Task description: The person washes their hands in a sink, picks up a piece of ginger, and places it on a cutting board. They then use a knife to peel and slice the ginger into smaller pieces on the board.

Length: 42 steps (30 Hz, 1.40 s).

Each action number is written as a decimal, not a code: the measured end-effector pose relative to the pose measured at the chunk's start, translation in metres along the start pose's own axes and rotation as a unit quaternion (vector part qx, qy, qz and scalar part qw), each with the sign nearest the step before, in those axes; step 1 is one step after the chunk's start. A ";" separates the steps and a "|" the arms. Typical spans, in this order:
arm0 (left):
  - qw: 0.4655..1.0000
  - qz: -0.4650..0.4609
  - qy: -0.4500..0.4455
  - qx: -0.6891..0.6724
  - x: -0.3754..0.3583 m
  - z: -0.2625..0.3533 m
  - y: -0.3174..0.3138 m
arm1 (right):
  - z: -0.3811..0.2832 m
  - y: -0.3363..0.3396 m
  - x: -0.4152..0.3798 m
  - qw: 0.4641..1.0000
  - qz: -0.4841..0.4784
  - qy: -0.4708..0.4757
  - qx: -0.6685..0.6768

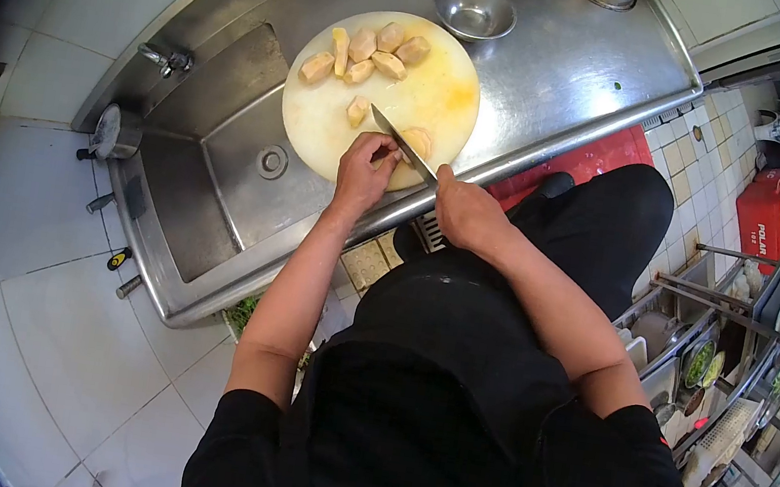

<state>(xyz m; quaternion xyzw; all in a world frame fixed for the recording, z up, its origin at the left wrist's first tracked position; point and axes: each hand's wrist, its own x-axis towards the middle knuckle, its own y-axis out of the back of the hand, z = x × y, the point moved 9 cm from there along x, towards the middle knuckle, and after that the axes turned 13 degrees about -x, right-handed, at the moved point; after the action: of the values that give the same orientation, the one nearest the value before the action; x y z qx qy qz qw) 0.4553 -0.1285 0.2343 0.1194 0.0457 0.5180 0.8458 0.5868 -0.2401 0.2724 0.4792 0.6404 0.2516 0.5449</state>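
A kitchen knife point(402, 144) is in my right hand point(467, 213), which wraps round its handle. Its blade points up and left across the round white cutting board point(307, 122). Close to the blade's left side, my left hand point(365, 172) has its fingers curled together; what they hold, if anything, is hidden. Pale peeled chunks point(363, 44), perhaps of a root vegetable, lie grouped on the board's far part. One separate chunk point(358, 111) sits left of the knife tip. Another pale piece point(417, 141) lies on the blade's right side, partly covered by it.
The board rests on a steel counter point(575, 60), partly over the sink point(231, 171). A metal bowl point(475, 9) stands beyond the board. The tap point(166, 61) is at left. A red cooler point(772, 218) and crowded shelves point(693, 356) are at right.
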 end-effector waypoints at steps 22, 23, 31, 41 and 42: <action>0.999 0.003 -0.024 0.022 0.002 0.006 -0.002 | 0.007 0.019 -0.032 0.997 0.063 0.035 0.014; 0.999 0.003 -0.024 0.022 0.002 0.005 -0.001 | 0.007 0.017 -0.029 0.997 0.063 0.035 0.015; 0.999 0.009 -0.028 0.023 0.000 0.003 0.000 | 0.001 0.005 -0.005 1.000 0.016 0.013 -0.009; 0.998 -0.002 -0.050 0.043 0.001 0.005 0.000 | 0.004 0.009 -0.010 0.999 0.031 0.014 0.002; 0.998 -0.008 -0.050 0.046 0.002 0.004 0.000 | 0.003 0.015 -0.015 0.999 0.047 0.017 0.016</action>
<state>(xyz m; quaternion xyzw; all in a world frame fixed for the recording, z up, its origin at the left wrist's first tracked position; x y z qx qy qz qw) 0.4573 -0.1278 0.2383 0.1833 0.0285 0.5017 0.8449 0.5942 -0.2481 0.2916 0.5130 0.6307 0.2747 0.5135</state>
